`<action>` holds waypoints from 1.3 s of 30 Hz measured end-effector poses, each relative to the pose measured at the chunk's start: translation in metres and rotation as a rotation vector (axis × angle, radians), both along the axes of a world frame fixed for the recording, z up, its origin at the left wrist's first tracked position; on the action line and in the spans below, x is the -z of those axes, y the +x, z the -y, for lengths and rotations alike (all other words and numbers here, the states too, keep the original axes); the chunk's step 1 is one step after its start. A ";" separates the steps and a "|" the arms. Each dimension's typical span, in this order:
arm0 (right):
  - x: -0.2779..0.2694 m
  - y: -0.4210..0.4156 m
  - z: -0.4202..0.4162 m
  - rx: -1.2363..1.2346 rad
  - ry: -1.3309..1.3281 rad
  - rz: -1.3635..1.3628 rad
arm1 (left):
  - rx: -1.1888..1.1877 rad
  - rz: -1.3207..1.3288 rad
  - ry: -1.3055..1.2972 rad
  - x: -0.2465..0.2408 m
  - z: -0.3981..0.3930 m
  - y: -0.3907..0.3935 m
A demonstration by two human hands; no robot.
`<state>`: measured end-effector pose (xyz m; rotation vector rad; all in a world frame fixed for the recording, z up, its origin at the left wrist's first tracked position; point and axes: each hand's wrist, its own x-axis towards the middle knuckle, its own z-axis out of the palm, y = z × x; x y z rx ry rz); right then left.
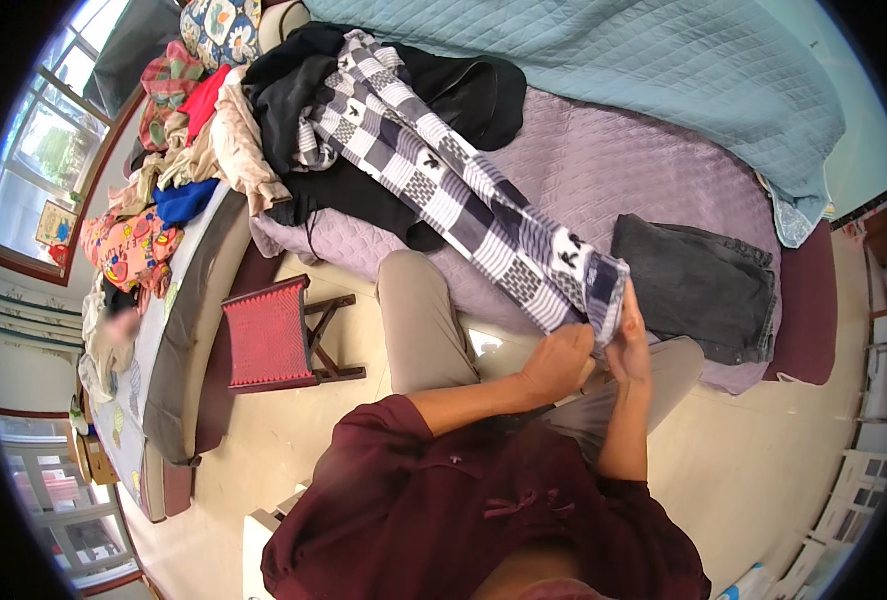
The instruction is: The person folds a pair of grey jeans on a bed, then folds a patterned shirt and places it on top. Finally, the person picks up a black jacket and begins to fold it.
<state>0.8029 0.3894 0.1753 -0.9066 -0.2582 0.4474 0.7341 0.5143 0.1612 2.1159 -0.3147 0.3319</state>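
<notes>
Black, grey and white checked pajama trousers (pixel 443 180) stretch diagonally across the bed, from the dark clothes at its far left to my hands. My left hand (pixel 561 363) is clenched on the lower edge of their near end. On the other side of that end is my right hand (pixel 629 345), its fingers upright along the hem and the cloth gripped at the palm. A folded pair of dark grey jeans (pixel 695 289) lies flat on the bed, just right of my right hand. Black garments (pixel 466 97) lie partly beneath the checked cloth.
I sit facing a bed with a mauve quilted cover (pixel 578 150) and a light blue quilt (pixel 638 60). A red woven folding stool (pixel 267 337) stands on the floor to the left. Mixed clothes (pixel 188 150) are heaped on another bed (pixel 177 337) by the window.
</notes>
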 end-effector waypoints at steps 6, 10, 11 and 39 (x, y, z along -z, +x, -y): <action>0.004 0.004 0.009 0.446 -0.256 -0.126 | 0.128 -0.034 0.007 0.002 0.023 0.004; 0.008 0.008 0.061 0.644 -0.158 -0.157 | 0.235 0.065 -0.092 -0.001 0.031 0.007; 0.006 0.008 0.076 0.695 -0.157 -0.149 | 0.229 0.025 -0.140 0.000 0.027 0.006; 0.035 -0.058 0.298 1.099 -0.468 -0.201 | -0.800 -0.379 -1.150 0.047 -0.407 0.165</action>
